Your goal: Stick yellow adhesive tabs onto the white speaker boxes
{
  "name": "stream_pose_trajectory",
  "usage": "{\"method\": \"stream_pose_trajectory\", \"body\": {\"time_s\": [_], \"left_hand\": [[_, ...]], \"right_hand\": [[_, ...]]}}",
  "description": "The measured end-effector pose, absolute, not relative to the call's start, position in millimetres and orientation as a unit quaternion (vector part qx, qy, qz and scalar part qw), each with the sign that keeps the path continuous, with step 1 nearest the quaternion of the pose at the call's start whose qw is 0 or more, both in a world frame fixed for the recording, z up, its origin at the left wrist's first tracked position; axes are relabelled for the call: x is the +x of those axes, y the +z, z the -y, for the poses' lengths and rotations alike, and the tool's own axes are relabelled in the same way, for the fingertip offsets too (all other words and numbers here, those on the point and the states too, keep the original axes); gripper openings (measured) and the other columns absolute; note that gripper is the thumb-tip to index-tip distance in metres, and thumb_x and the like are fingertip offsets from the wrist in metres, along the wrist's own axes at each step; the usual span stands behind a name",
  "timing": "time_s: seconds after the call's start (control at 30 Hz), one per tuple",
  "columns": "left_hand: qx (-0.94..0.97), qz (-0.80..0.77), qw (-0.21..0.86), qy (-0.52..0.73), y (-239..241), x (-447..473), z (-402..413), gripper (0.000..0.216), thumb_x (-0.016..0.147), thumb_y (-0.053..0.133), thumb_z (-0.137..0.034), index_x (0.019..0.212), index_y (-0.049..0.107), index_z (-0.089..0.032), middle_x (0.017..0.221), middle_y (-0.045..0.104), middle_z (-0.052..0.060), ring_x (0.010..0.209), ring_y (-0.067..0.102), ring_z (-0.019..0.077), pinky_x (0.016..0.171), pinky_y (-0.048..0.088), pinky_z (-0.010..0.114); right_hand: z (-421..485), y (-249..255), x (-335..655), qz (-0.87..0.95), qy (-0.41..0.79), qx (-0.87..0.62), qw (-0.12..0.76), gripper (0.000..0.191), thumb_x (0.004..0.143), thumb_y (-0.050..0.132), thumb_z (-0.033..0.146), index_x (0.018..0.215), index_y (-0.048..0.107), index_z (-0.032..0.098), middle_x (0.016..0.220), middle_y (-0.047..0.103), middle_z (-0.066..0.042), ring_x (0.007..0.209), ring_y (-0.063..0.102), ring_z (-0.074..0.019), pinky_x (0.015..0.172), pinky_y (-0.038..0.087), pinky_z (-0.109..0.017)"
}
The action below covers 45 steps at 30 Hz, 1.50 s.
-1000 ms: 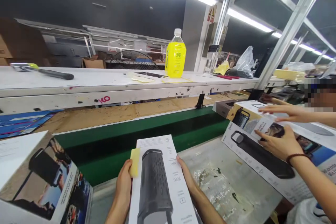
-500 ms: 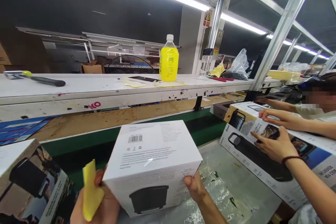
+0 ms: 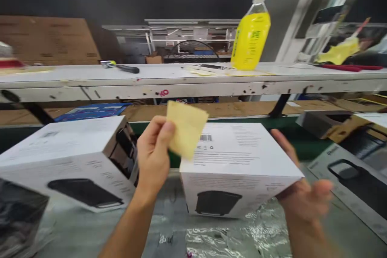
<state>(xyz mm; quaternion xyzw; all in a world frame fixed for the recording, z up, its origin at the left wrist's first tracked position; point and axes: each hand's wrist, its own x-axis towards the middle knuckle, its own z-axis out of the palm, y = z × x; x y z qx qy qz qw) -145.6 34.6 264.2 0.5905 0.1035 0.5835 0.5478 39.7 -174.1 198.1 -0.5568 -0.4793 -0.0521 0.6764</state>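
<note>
My left hand [image 3: 153, 155] is raised in the middle, thumb and fingers pinching a yellow piece of paper [image 3: 186, 129], like a sticky note. The paper covers the left edge of a white printed box [image 3: 232, 173]. That box stands in front of me, a barcode and small text on top and a dark speaker-like product pictured on its front. At its right side is my right hand [image 3: 305, 199], blurred, its fingers spread; one finger lies along the box's far right edge. Whether the palm touches the box I cannot tell.
A similar white box [image 3: 69, 157] stands on the left, another printed box [image 3: 353, 181] on the right. Behind runs a white shelf [image 3: 181, 84] carrying a bottle of yellow liquid [image 3: 251, 40], a black-handled hammer [image 3: 127, 68] and red-handled tools [image 3: 341, 67]. Clear plastic [image 3: 223, 242] covers the worktop.
My view has swung left. My left hand has lifted the yellow paper up beside the box top. My right hand has loosened from the box's front right corner, its fingers now spread.
</note>
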Motion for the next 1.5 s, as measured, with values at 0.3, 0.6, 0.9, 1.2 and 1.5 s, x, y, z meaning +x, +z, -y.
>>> {"method": "stream_pose_trajectory", "body": {"time_s": [0.3, 0.6, 0.9, 1.2, 1.5], "left_hand": [[0.726, 0.012, 0.488, 0.484, 315.0, -113.6, -21.3, 0.021, 0.096, 0.069, -0.038, 0.104, 0.074, -0.019, 0.078, 0.070, 0.000, 0.067, 0.059, 0.0119, 0.061, 0.047, 0.023], [0.743, 0.027, 0.536, 0.401, 319.0, -133.7, -9.9, 0.038, 0.097, 0.065, -0.030, 0.133, 0.052, -0.027, 0.081, 0.076, 0.000, 0.079, 0.074, 0.0188, 0.068, 0.052, 0.028], [0.791, -0.009, 0.447, 0.418, 324.4, -139.6, -10.8, 0.029, 0.100, 0.057, -0.023, 0.128, 0.052, -0.026, 0.076, 0.075, -0.003, 0.068, 0.071, 0.0164, 0.067, 0.050, 0.029], [0.771, 0.008, 0.514, 0.375, 323.6, -134.8, -18.7, 0.034, 0.096, 0.062, -0.025, 0.129, 0.052, -0.028, 0.095, 0.069, 0.000, 0.072, 0.072, 0.0139, 0.067, 0.057, 0.025], [0.771, 0.009, 0.498, 0.398, 317.9, -128.7, -22.2, 0.023, 0.099, 0.058, -0.030, 0.122, 0.057, -0.027, 0.077, 0.061, -0.003, 0.068, 0.060, 0.0139, 0.066, 0.049, 0.028]], "right_hand": [[157.3, 322.7, -11.1, 0.552, -0.256, -0.614, 0.503, 0.005, 0.089, 0.075, 0.028, 0.091, 0.071, 0.028, 0.085, 0.066, -0.001, 0.077, 0.063, -0.0192, 0.070, 0.049, -0.035], [124.5, 322.4, -11.6, 0.616, -0.418, -0.578, 0.334, 0.007, 0.093, 0.070, 0.016, 0.096, 0.066, 0.022, 0.089, 0.068, -0.004, 0.084, 0.064, -0.0215, 0.077, 0.050, -0.037], [121.5, 322.4, -10.8, 0.644, -0.443, -0.561, 0.272, 0.009, 0.094, 0.070, 0.016, 0.102, 0.067, 0.018, 0.099, 0.069, -0.009, 0.088, 0.066, -0.0253, 0.077, 0.051, -0.040], [121.5, 321.6, -6.5, 0.642, -0.434, -0.572, 0.270, 0.009, 0.094, 0.069, 0.018, 0.103, 0.068, 0.019, 0.100, 0.069, -0.009, 0.090, 0.065, -0.0252, 0.079, 0.051, -0.039], [123.2, 323.8, -8.9, 0.645, -0.431, -0.572, 0.267, 0.006, 0.095, 0.068, 0.017, 0.100, 0.067, 0.019, 0.098, 0.071, -0.008, 0.091, 0.066, -0.0246, 0.081, 0.051, -0.040]]}}
